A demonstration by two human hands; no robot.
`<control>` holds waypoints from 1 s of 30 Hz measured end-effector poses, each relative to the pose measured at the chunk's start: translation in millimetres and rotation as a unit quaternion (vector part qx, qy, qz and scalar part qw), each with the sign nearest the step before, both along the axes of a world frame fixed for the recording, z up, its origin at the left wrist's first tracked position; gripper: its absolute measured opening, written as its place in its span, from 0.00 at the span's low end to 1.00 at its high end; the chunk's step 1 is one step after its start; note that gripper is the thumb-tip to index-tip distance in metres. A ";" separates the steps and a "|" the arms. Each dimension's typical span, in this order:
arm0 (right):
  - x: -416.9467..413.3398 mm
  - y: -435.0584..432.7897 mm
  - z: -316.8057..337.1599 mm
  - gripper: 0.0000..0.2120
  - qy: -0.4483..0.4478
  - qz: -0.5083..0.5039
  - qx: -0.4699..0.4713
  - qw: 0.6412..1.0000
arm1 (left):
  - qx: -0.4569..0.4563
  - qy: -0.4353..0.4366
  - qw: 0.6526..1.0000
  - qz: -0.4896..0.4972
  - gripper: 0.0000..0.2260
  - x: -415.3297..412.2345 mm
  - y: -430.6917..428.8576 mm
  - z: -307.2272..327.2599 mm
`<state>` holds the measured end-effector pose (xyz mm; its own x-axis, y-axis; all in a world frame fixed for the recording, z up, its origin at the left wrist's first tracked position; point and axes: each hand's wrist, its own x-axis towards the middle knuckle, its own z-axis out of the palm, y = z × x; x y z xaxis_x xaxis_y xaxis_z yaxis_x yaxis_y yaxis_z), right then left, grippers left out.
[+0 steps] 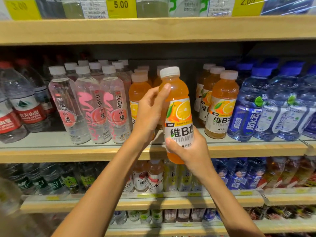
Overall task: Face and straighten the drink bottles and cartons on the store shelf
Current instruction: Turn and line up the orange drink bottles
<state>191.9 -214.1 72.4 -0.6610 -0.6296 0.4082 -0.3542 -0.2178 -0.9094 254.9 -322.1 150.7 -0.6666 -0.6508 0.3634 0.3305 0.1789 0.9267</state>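
Observation:
An orange vitamin drink bottle [177,106] with a white cap is held upright in front of the middle shelf [68,151], its label facing me. My left hand [150,110] grips its upper left side, thumb on the shoulder. My right hand [189,149] wraps round its base from the right. More orange bottles stand in rows on the shelf, one row [139,93] behind my left hand and another row [222,103] to the right. A gap lies between those rows, behind the held bottle.
Pink-labelled clear bottles [104,106] stand left of the orange ones, red-labelled water bottles [24,103] at far left, blue bottles [266,106] at right. A wooden shelf [153,29] with yellow price tags hangs above; lower shelves [153,200] hold more drinks.

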 end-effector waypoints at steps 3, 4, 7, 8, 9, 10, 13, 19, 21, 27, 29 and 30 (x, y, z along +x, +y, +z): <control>4.7 -1.8 -7.0 0.25 0.097 -0.099 0.041 0.990 | 0.027 0.014 0.999 0.018 0.25 -6.1 14.4 1.3; 6.5 -2.4 -9.3 0.24 0.110 -0.113 0.043 0.987 | 0.042 0.018 0.998 0.034 0.23 -8.6 17.3 1.8; 8.8 -2.7 -14.5 0.24 0.113 -0.105 0.052 0.987 | 0.081 0.038 0.993 0.072 0.17 -13.3 19.4 1.3; 8.6 -1.7 -15.4 0.25 0.107 -0.088 0.055 0.989 | 0.089 0.043 0.993 0.071 0.14 -13.6 18.9 1.1; 7.4 -0.1 -15.8 0.26 0.090 -0.058 0.051 0.993 | 0.091 0.046 0.993 0.063 0.11 -13.3 17.4 1.0; 5.3 2.2 -15.3 0.27 0.058 -0.013 0.040 0.997 | 0.088 0.044 0.994 0.049 0.08 -12.6 15.4 1.0; -5.8 11.2 -10.8 0.31 -0.084 0.146 0.016 0.986 | 0.115 0.042 0.992 -0.028 0.09 -6.8 8.2 4.2; -19.6 12.8 -2.5 0.46 -0.271 0.384 0.016 0.882 | 0.220 0.073 0.931 -0.283 0.28 -2.6 -10.8 6.1; -16.3 9.1 1.5 0.42 -0.260 0.429 0.016 0.865 | 0.241 0.092 0.895 -0.363 0.31 -4.7 -15.7 5.6; -5.5 -4.3 -1.0 0.28 -0.196 0.388 0.034 0.900 | 0.266 0.088 0.856 -0.434 0.29 -5.3 -21.8 -5.7; -5.0 -4.6 -4.1 0.25 -0.176 0.348 0.034 0.920 | 0.241 0.070 0.883 -0.396 0.32 -2.9 -23.7 -7.9; -5.1 -4.2 -4.6 0.24 -0.166 0.319 0.034 0.932 | 0.215 0.051 0.907 -0.358 0.35 -2.0 -24.4 -8.1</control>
<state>186.8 -218.2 67.8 -0.2253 -0.9552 0.1922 0.1318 -0.2253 -0.9653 252.9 -346.6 142.6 -0.9514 -0.1599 0.2633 0.3081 -0.4859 0.8179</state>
